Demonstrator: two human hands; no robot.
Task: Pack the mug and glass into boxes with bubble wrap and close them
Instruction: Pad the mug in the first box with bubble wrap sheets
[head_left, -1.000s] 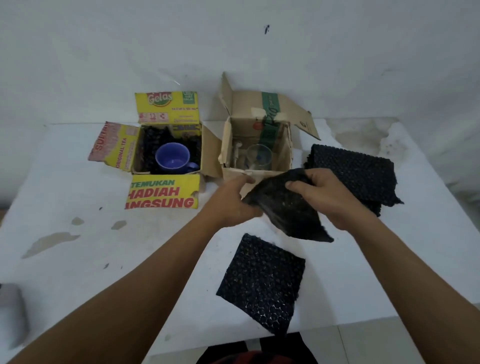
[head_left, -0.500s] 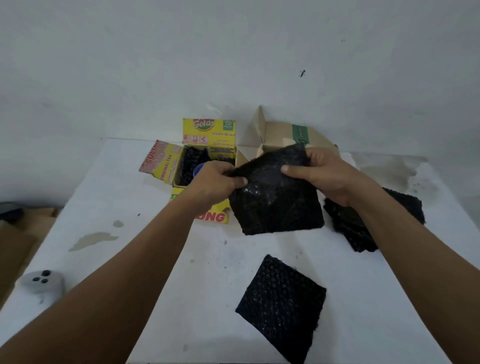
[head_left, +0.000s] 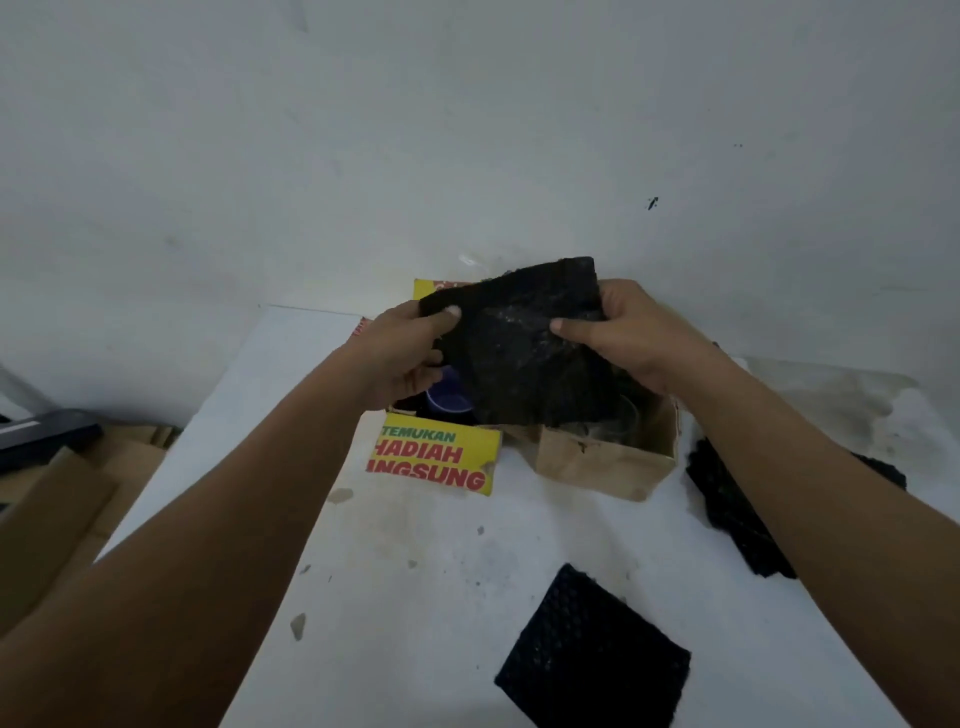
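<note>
A black sheet of bubble wrap (head_left: 524, 348) is held up over the two open boxes. My left hand (head_left: 410, 353) pinches its left edge and my right hand (head_left: 623, 332) grips its right edge. Below it the yellow box (head_left: 434, 460) holds the blue mug (head_left: 447, 402), mostly hidden by the sheet. The brown cardboard box (head_left: 602, 462) to the right holds the clear glass (head_left: 623, 423), only partly visible.
A second black bubble wrap square (head_left: 595, 657) lies flat on the white table (head_left: 405, 571) near the front. A stack of black bubble wrap (head_left: 737, 514) lies at the right. Flattened cardboard (head_left: 57, 509) lies on the floor left of the table.
Both hands have lifted the black sheet higher and farther forward, over the boxes. The view has tilted and moved closer, so the boxes now sit under the sheet.
</note>
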